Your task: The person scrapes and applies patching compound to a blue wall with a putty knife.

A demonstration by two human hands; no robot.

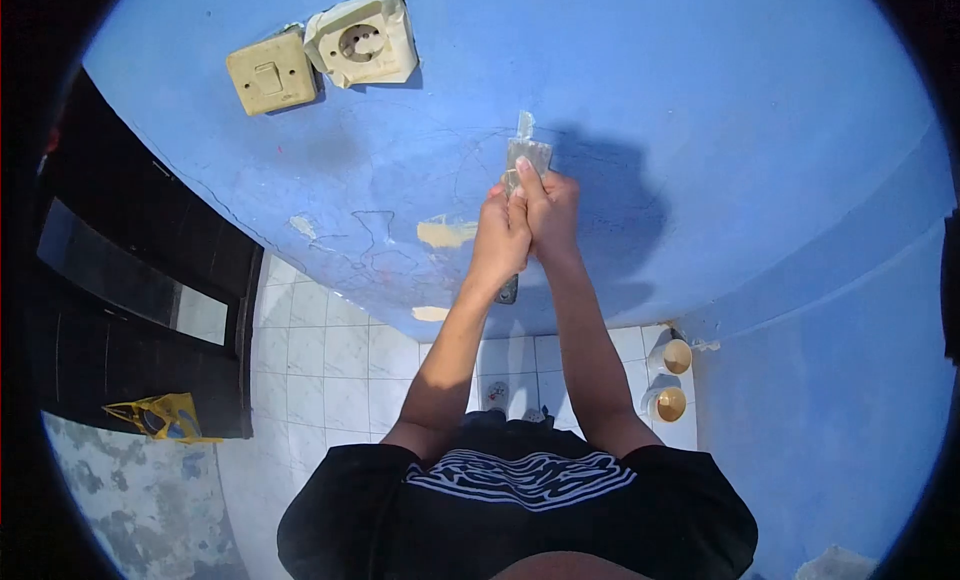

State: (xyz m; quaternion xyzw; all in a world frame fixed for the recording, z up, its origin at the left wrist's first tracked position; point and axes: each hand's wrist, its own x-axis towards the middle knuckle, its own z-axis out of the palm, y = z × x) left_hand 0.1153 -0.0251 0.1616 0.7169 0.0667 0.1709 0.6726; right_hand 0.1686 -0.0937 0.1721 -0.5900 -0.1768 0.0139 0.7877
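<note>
Both hands grip a scraper, its flat metal blade up against the blue wall. My left hand wraps round the handle from the left. My right hand closes on it from the right, a finger stretched along the blade. The dark handle end pokes out below the hands. Just above the blade edge is a small pale scraped strip. To the lower left of my hands the wall shows a cream patch, with dark scribbled lines around it.
A light switch and a taped wall socket sit at the upper left. Two tubs stand on the white tiled floor by the right corner. At left are a dark door and a yellow bag.
</note>
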